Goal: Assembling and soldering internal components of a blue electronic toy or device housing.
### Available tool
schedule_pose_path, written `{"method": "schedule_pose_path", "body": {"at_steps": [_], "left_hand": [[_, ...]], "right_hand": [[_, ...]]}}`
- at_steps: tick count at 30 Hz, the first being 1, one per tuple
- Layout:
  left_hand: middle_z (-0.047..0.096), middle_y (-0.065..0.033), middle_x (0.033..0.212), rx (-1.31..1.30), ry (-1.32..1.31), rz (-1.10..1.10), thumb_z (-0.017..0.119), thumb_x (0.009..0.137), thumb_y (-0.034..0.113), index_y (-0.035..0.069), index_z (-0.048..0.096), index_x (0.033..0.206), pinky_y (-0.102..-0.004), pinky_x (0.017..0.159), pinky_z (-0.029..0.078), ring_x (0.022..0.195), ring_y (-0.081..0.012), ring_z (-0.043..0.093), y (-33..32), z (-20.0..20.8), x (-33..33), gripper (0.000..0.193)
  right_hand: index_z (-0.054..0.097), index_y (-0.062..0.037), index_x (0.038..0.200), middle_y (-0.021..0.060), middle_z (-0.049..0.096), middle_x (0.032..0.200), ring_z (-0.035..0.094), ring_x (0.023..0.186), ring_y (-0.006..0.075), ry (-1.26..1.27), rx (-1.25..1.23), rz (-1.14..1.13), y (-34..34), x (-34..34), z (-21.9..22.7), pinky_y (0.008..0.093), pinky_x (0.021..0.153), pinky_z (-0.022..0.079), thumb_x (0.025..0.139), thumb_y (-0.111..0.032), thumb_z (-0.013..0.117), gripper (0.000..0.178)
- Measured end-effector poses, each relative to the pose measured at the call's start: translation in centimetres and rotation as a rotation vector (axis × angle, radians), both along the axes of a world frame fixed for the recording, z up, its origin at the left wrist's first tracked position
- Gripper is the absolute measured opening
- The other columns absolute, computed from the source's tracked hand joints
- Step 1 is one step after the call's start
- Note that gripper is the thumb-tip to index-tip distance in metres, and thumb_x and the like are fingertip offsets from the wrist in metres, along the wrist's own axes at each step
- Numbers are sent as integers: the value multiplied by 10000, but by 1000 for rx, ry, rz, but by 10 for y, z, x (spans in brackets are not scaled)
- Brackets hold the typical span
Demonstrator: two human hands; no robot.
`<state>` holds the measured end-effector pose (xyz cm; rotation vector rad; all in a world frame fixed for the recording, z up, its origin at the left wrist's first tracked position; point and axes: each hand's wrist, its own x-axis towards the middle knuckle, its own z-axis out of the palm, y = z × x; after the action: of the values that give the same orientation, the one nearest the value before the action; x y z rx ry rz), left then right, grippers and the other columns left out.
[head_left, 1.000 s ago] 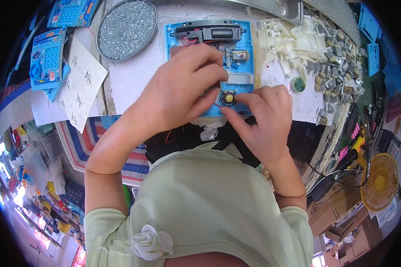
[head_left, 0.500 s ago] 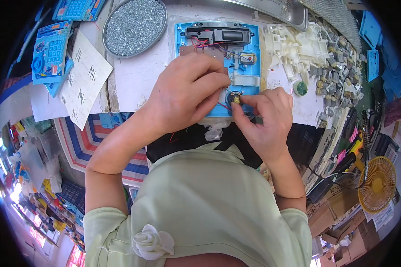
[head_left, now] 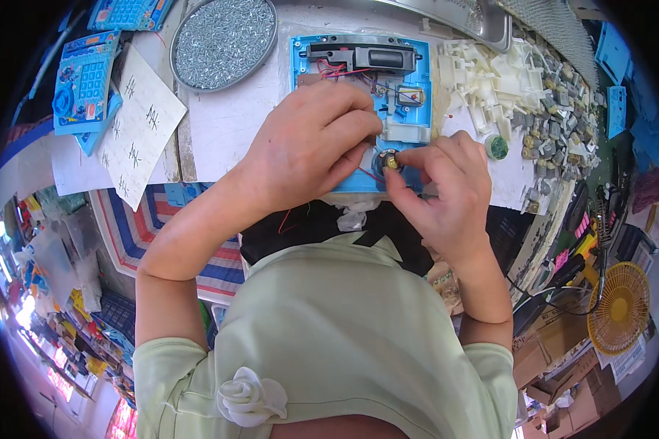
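Note:
An opened blue plastic toy casing (head_left: pixel 417 80) lies on the white worktop, showing a black part along its top, red wires and a small white block. My left hand (head_left: pixel 311 143) rests flat on the casing's left half, fingers curled over its middle. My right hand (head_left: pixel 447 186) pinches a small round speaker (head_left: pixel 389 161) with a gold centre at the casing's lower edge, thumb and forefinger on it. Left fingertips touch the same spot.
A round metal tray of screws (head_left: pixel 223 36) sits at the upper left. White and grey plastic parts (head_left: pixel 520 88) are heaped on the right, beside a small green disc (head_left: pixel 497 146). Blue toy calculators (head_left: pixel 84 84) and paper sheets (head_left: pixel 139 132) lie at left. A yellow fan (head_left: pixel 622 307) stands lower right.
The view has shifted slightly. My right hand's fingers have closed in on the small speaker at the casing's lower edge, and the left hand has stayed on the casing.

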<state>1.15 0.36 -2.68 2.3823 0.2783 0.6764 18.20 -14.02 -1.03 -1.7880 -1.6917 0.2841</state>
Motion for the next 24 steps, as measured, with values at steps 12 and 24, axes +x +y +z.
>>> {"method": "schedule_pose_path", "body": {"at_steps": [12, 24], "left_hand": [[632, -77, 1029, 67, 3, -14, 809, 688, 64, 96, 684, 1001, -390, 780, 499, 930, -289, 631, 1, -1, 14, 339], [617, -98, 1079, 48, 32, -55, 769, 763, 76, 72, 670, 975, -408, 831, 497, 975, -320, 622, 5, 2, 18, 234]], "right_hand": [[660, -94, 789, 21, 555, 705, 533, 717, 244, 26, -67, -83, -1, 3, 19, 387, 663, 392, 664, -116, 818, 202], [617, -74, 762, 50, 549, 769, 538, 788, 263, -325, -71, 123, 16, 14, 44, 405, 687, 400, 643, -129, 794, 220]]}}
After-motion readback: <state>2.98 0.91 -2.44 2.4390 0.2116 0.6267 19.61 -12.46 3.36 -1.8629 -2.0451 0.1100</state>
